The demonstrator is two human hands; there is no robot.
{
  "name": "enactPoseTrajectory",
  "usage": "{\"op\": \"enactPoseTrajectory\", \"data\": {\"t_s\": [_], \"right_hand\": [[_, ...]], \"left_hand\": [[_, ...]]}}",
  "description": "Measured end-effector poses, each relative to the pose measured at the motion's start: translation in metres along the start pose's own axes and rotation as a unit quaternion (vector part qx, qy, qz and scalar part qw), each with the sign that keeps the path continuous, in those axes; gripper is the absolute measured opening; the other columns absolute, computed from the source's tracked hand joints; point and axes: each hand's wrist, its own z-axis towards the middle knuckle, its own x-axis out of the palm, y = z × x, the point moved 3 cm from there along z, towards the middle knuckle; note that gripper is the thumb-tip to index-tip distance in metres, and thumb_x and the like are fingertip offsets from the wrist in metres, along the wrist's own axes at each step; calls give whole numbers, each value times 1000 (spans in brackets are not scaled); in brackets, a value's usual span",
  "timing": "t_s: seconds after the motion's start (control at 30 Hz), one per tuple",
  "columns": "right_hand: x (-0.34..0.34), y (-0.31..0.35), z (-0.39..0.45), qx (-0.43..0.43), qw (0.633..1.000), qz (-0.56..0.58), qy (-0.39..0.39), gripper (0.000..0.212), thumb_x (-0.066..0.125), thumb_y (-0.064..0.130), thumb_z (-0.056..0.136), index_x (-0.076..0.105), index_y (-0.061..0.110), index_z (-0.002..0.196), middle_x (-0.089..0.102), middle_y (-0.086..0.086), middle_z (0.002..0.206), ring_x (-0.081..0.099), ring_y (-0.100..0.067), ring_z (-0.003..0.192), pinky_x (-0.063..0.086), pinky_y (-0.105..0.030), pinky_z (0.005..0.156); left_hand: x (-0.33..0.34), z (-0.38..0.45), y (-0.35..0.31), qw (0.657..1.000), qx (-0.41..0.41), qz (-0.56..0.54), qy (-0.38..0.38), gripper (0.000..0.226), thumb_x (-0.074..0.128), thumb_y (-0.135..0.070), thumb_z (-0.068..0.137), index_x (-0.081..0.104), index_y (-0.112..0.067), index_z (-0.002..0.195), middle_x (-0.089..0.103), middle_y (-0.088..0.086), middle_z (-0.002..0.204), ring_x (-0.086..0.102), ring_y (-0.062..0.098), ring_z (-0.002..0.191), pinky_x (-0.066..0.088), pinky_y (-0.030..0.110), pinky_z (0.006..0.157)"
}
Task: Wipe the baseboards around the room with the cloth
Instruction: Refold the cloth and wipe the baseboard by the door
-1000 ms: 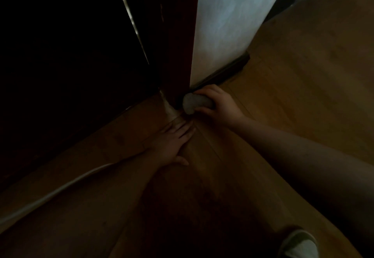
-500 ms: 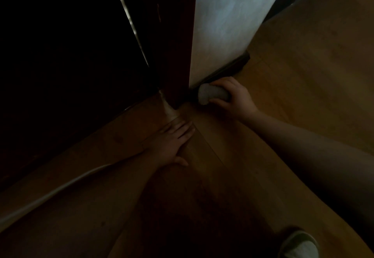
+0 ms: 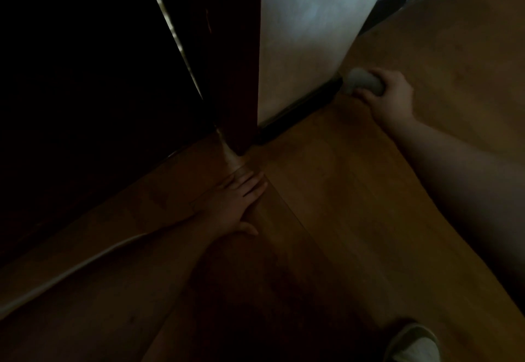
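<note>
1. Since a second ago the right hand [image 3: 387,99] has slid the cloth [image 3: 363,84] along the dark baseboard [image 3: 301,108], away from the door-frame corner and out to the far end of that strip.
2. Grip-wise, the right hand's fingers are curled round the wadded pale cloth. The bundle sticks out past the knuckles on the wall side, and its front end is pressed against the baseboard where the white wall [image 3: 309,32] meets the wood floor [image 3: 341,191].
3. Meanwhile the left hand [image 3: 238,205] hasn't budged: flat on the floor, fingers straight, holding nothing, well apart from the cloth and back near the dark door frame [image 3: 235,77].
4. One pale shoe [image 3: 414,344] shows at the bottom edge, pretty dim.
</note>
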Motion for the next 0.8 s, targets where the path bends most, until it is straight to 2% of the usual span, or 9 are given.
{"op": "enactPoseTrajectory", "data": {"t_s": [0.07,0.17,0.23,0.33,0.43,0.53,0.63,0.73,0.8], "right_hand": [[-11,-6,13,53,998,13,-31,50,71,38,86,59,19,130,57,-10,126,54,-24,115,42,-32,92],[-8,5,6,56,997,39,-38,49,71,41,84,60,21,127,58,-7,123,56,-21,110,46,-32,89],[4,20,-19,33,997,58,-32,47,71,40,84,60,21,126,58,-6,121,55,-20,108,47,-34,90],[28,45,-59,-47,997,57,-8,45,73,35,87,61,15,125,59,-8,117,52,-14,106,41,-26,87],[52,79,-84,-115,989,81,46,46,73,34,87,60,14,127,58,-6,120,50,-9,107,43,-23,89],[67,107,-95,-112,986,110,57,48,73,32,87,59,12,128,57,-8,123,55,-18,111,47,-30,93],[66,116,-99,-114,986,106,58,47,73,29,87,59,9,128,57,-10,123,55,-23,112,48,-34,94],[68,122,-101,-161,978,91,96,47,76,27,86,61,8,127,58,-12,121,56,-24,111,48,-34,93],[69,124,-98,-158,978,96,99,47,77,27,85,62,8,126,58,-13,120,57,-25,111,46,-31,92]], "left_hand": [[0,0,0,1000,-1,0,-2,114,46,-84,75,-10,-28,157,-22,-6,163,-16,14,150,-4,37,119],[0,1,0,1000,0,-6,-2,114,48,-83,75,-9,-28,157,-21,-5,163,-15,14,150,-7,34,116],[0,1,-1,1000,-1,-7,-2,114,49,-83,76,-8,-27,157,-22,-6,162,-15,15,150,-9,34,116],[2,3,0,1000,5,-8,-7,114,49,-83,75,-8,-27,157,-27,-8,158,-14,14,150,-8,34,116],[2,3,2,1000,10,-6,-11,115,49,-84,75,-5,-26,158,-20,-5,163,-12,14,150,-7,33,117],[3,3,2,1000,11,8,-17,111,44,-83,78,-6,-25,158,-18,-3,163,-11,14,150,-1,37,120],[2,6,3,999,11,29,-12,95,37,-74,89,-6,-24,158,-13,1,166,-8,18,151,4,39,120],[2,5,4,999,10,41,-12,93,34,-74,90,-9,-26,157,-14,-1,166,-8,19,152,6,43,120],[4,4,4,999,12,47,-18,94,31,-75,89,-9,-26,157,-14,-2,165,-9,19,152,5,44,120]]}}
